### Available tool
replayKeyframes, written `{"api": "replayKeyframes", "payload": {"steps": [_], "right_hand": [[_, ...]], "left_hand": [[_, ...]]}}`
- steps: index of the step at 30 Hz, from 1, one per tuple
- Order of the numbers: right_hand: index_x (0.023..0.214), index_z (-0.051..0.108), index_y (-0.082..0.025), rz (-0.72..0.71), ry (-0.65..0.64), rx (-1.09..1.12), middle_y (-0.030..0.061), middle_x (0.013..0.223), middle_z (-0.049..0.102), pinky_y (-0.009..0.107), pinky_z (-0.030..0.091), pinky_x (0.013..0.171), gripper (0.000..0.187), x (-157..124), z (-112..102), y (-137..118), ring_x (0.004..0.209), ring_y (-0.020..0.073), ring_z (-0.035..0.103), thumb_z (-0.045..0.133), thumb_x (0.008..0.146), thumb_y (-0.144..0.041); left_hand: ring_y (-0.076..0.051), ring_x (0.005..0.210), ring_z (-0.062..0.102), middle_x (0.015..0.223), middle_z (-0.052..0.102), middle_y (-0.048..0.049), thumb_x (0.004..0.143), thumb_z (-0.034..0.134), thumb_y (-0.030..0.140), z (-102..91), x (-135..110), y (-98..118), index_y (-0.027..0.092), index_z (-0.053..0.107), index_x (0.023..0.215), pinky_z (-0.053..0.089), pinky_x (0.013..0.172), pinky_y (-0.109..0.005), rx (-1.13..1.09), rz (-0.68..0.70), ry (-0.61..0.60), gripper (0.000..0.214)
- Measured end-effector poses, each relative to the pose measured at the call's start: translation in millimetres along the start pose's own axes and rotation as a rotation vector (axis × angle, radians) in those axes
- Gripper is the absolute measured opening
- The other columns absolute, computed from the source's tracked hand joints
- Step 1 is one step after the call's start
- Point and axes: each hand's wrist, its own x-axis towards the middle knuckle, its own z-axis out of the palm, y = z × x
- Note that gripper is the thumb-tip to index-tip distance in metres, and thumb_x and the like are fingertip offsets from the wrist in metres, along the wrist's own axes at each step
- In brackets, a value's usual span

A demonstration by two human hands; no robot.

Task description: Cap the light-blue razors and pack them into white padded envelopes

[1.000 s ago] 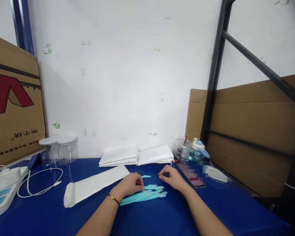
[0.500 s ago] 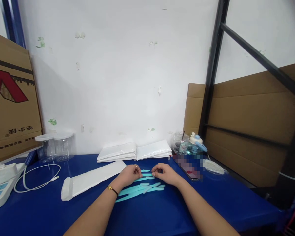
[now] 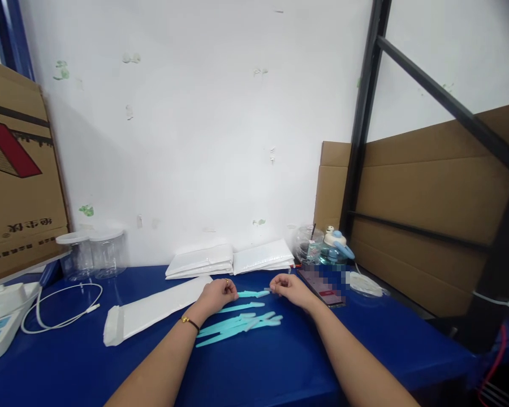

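My left hand pinches the handle of a turquoise eyebrow razor, whose blade end points right. At that end my right hand has thumb and fingertips closed on a small greyish, see-through blade cap. Whether the cap still touches the razor, I cannot tell. Just below lies a single turquoise razor. Nearer to me several more turquoise razors overlap in a loose fan, pale caps toward the right. A long white packet lies left of my left hand.
White packets are stacked against the wall. A phone, a lidded drink cup and a blue-and-white bottle stand or lie at right. Clear jars, a white cable and a power strip occupy the left.
Both hands have moved slightly toward the wall, and the right has shifted away from the left. A razor shows between them, with the greyish cap at my right fingertips. Another razor lies uncovered below.
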Motion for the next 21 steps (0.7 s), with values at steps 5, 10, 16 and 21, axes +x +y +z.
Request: {"api": "replayKeyframes", "payload": {"steps": [5,10,16,21], "right_hand": [[0.074,0.068,-0.013,-0.001,-0.057,-0.012,0.0024,0.062,0.065,0.023,0.042,0.054,0.023,1.1,12.8,-5.6,0.054,0.0116,0.054,0.066,0.068,-0.036],[0.071,0.071,-0.014,0.037,-0.008,-0.094,0.0036,0.061,0.067,0.024,0.042,0.054,0.023,0.3,-5.4,4.2,0.055,0.0137,0.056,0.062,0.069,-0.035],[0.075,0.072,-0.02,0.007,0.135,-0.268,0.0033,0.079,0.067,0.028,0.042,0.065,0.02,-0.6,-14.2,10.8,0.072,0.0191,0.058,0.073,0.059,-0.031],[0.074,0.072,-0.023,-0.121,-0.004,-0.475,0.0019,0.083,0.062,0.03,0.038,0.071,0.014,-4.4,11.8,-8.7,0.075,0.0177,0.056,0.071,0.067,-0.035]], "left_hand": [[-0.014,0.069,0.058,0.074,0.066,0.0016,0.073,0.057,0.04,-0.2,-0.4,6.7,0.021,0.065,0.079,0.038,0.059,-0.022,-0.014,-0.003,-0.011,0.022],[-0.015,0.07,0.059,0.074,0.067,0.0017,0.07,0.061,0.037,-7.7,-1.4,-5.9,0.022,0.067,0.076,0.038,0.061,-0.023,0.024,-0.08,-0.004,0.018],[-0.02,0.085,0.058,0.088,0.066,-0.0001,0.065,0.066,0.037,-13.0,-5.8,0.0,0.025,0.066,0.084,0.038,0.072,-0.026,0.124,-0.08,0.107,0.023],[-0.019,0.08,0.057,0.084,0.064,0.0003,0.064,0.067,0.047,-10.8,-13.1,16.4,0.025,0.067,0.08,0.037,0.066,-0.025,0.155,0.095,-0.01,0.027]]}}
